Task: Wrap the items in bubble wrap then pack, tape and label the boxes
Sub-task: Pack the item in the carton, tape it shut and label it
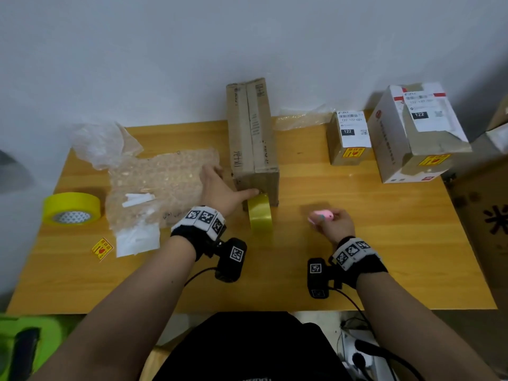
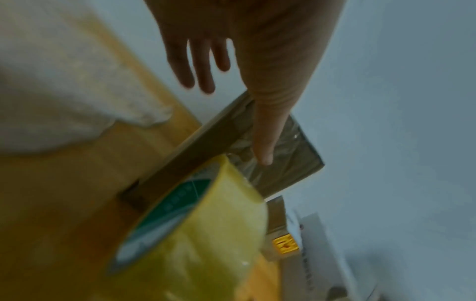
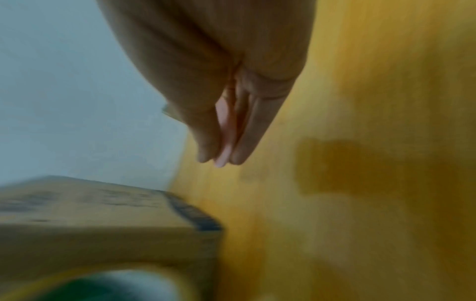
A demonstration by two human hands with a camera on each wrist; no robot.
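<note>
Head view: left hand [image 1: 220, 188] presses box [image 1: 251, 138] edge.

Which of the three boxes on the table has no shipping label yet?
The long brown box in the middle, which the left hand touches. The small box and the white-sided box to its right both carry white labels and yellow stickers.

"122" on labels of small box [image 1: 347, 138] and, seemingly, white box [image 1: 412, 133].
</note>
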